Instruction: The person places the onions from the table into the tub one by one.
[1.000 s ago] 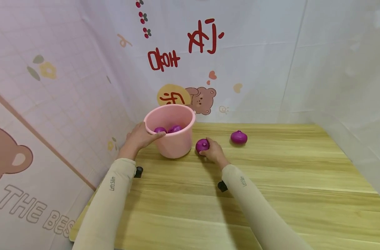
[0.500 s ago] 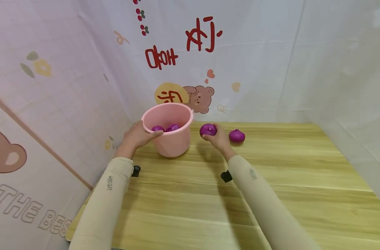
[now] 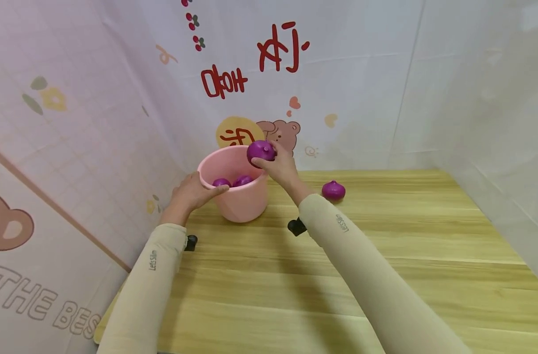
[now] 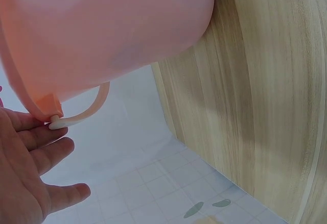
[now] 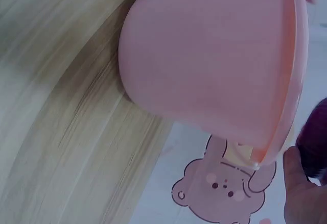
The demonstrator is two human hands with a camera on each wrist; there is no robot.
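A pink bucket (image 3: 242,201) stands upright on the wooden table, with purple onions (image 3: 243,181) inside. My left hand (image 3: 190,192) holds its rim at the left, thumb lying along the near edge; in the left wrist view the fingers (image 4: 48,152) are spread beside the white handle joint (image 4: 59,123). At the bucket's right rim, my right hand (image 3: 280,164) grips a purple onion (image 3: 261,151) just above the opening. The right wrist view catches that held onion (image 5: 314,142) only in part, at its right edge. Another onion (image 3: 333,191) sits on the table to the right.
White printed sheets (image 3: 362,88) rise behind and to both sides of the table (image 3: 406,246). The bucket stands close to the back and left sheets. A black device (image 3: 297,226) hangs under the right wrist and another (image 3: 191,243) at the left.
My right hand has lifted the onion off the table, up and leftward to the bucket's mouth. The left hand has stayed on the rim. The head view has shifted slightly.
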